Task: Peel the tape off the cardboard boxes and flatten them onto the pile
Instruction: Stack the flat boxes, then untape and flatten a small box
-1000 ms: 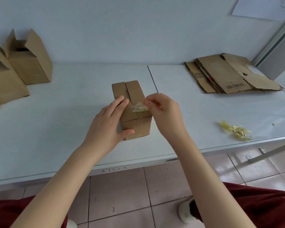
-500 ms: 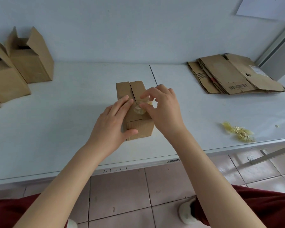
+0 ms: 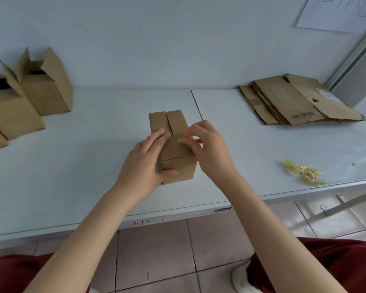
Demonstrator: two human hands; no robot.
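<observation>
A small closed cardboard box (image 3: 173,123) stands on the white table (image 3: 93,144) in front of me. My left hand (image 3: 146,163) holds its near left corner, fingers flat on the top flap and thumb on the front face. My right hand (image 3: 207,149) pinches a bit of clear tape (image 3: 181,140) at the seam on the box's top. A pile of flattened boxes (image 3: 294,104) lies at the back right.
Several open upright boxes (image 3: 44,87) stand at the back left against the wall. A heap of peeled yellowish tape (image 3: 304,172) lies near the table's front right edge. Tiled floor and my red-clad legs show below the table edge.
My right hand has moved left and farther along the top seam, still pinching the tape. The left hand keeps its hold on the box, which has barely moved.
</observation>
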